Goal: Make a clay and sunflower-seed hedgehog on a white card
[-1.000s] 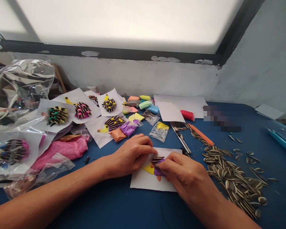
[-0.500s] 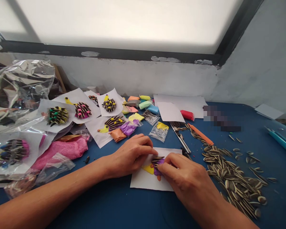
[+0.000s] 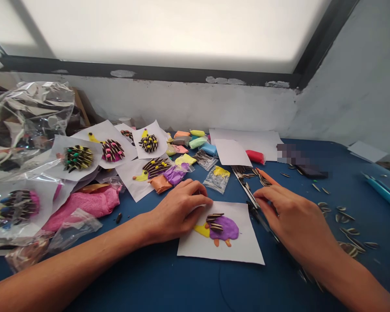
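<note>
At the far left, a clear plastic bag (image 3: 45, 108) is slumping behind sheets of paper bearing seed-covered animals, and a pink cloth (image 3: 87, 201) is lying in front of them. Next come clay packets, a purple packet (image 3: 175, 174) sitting beside an orange packet (image 3: 160, 184).

The left hand (image 3: 182, 212) is resting at the upper left of a white sheet (image 3: 247, 253), its fingers loosely bent; whether it is gripping the edge, I cannot tell. On that sheet, between the 2 hands, an animal is lying flat: a yellow face (image 3: 202, 230), a purple body (image 3: 227, 227) and 2 orange feet. A few dark seeds (image 3: 216, 225) are slanting only from the body's face end.

The right hand (image 3: 295, 216) has just moved off the body and is now hovering right of the sheet, near a metal tool (image 3: 247, 186) and an orange stick (image 3: 267, 176). Its thumb and finger are standing close together; what they hold, if anything, I cannot tell. This is leaving the bare purple uncovered, showing most spines still missing.

Farther right, loose seeds (image 3: 350, 249) are lying scattered.
</note>
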Tool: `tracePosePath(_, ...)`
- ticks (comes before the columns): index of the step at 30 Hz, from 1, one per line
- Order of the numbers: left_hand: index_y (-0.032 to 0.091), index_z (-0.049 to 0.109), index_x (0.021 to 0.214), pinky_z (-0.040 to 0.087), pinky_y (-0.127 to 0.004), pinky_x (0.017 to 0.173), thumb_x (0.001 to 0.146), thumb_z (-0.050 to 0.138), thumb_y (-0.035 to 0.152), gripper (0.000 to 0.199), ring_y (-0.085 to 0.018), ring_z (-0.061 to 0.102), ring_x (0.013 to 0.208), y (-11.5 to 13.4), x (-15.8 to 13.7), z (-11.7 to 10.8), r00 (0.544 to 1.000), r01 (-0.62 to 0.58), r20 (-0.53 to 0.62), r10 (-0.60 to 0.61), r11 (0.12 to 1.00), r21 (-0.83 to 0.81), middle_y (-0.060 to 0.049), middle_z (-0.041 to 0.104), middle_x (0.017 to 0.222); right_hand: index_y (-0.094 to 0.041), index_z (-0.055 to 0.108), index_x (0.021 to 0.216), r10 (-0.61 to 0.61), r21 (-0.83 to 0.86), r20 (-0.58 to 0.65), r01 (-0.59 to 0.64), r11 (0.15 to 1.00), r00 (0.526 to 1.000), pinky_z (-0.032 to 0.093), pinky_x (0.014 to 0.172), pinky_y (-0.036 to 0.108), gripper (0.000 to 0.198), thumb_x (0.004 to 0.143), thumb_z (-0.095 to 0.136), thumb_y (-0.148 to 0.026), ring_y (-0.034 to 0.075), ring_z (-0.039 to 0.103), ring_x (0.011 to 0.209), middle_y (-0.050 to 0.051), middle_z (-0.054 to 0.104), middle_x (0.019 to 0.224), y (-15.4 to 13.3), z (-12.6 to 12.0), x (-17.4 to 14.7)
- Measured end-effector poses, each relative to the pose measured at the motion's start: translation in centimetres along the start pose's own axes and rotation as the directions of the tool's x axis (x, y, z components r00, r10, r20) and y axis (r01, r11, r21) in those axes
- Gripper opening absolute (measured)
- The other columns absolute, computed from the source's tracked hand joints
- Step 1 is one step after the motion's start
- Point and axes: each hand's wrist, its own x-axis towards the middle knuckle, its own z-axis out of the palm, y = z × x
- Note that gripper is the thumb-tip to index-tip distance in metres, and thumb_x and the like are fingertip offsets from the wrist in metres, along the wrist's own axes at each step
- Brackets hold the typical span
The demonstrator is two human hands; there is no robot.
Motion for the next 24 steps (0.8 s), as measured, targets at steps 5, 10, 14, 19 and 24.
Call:
tracePosePath(5,0.015,0.07,0.109,0.043,-0.036,0.08,0.097,0.046,0.018,0.027,-0.02,0.05,0.092,0.0,0.0,0.2,1.0,0.012,-0.003,-0.012,0.999,0.044,-0.011,0.059,0.107,-0.019,0.074,0.095,0.12,-0.137,0.061,-0.111,0.984,0.991,0.05,0.053,0.034,0.023,0.089,0.051,-0.019,0.024,0.069,0.073,0.007,0.072,0.094,1.2,0.0,0.4)
tracePosePath(10,0.016,0.071,0.108,0.041,-0.036,0.077,0.098,0.044,0.018,0.029,-0.02,0.049,0.089,0.1,0.0,0.2,1.0,0.021,-0.002,-0.021,0.998,0.066,-0.011,0.058,0.101,-0.016,0.075,0.099,0.226,-0.273,0.164,-0.176,0.946,0.96,0.047,0.052,0.033,0.023,0.088,0.054,-0.018,0.027,0.068,0.079,0.01,0.068,0.091,1.8,0.5,0.5)
tracePosePath(14,0.016,0.07,0.11,0.042,-0.036,0.077,0.097,0.046,0.018,0.028,-0.02,0.049,0.088,0.0,-0.1,0.2,0.999,0.034,0.0,-0.034,0.997,0.065,-0.011,0.057,0.1,-0.014,0.073,0.098,0.287,-0.357,0.225,-0.195,0.913,0.931,0.041,0.047,0.033,0.023,0.09,0.053,-0.022,0.029,0.066,0.076,0.014,0.065,0.091,1.6,0.1,0.4)
tracePosePath(19,0.016,0.07,0.11,0.042,-0.035,0.077,0.096,0.046,0.018,0.027,-0.02,0.05,0.088,-0.1,-0.1,0.1,1.0,0.028,0.008,-0.028,0.998,0.055,-0.01,0.058,0.1,-0.014,0.072,0.095,0.334,-0.395,0.274,-0.212,0.894,0.902,0.03,0.04,0.03,0.021,0.088,0.054,-0.022,0.024,0.061,0.059,0.012,0.062,0.08,2.2,-0.7,0.3)
tracePosePath(24,0.016,0.07,0.11,0.042,-0.035,0.077,0.096,0.047,0.017,0.027,-0.02,0.05,0.088,-0.1,-0.1,0.2,1.0,0.026,0.01,-0.027,0.998,0.064,-0.01,0.057,0.1,-0.016,0.072,0.088,0.282,-0.289,0.326,-0.189,0.939,0.903,0.037,0.044,0.031,0.022,0.084,0.05,-0.012,0.02,0.061,0.055,0.011,0.065,0.076,2.9,0.1,0.3)
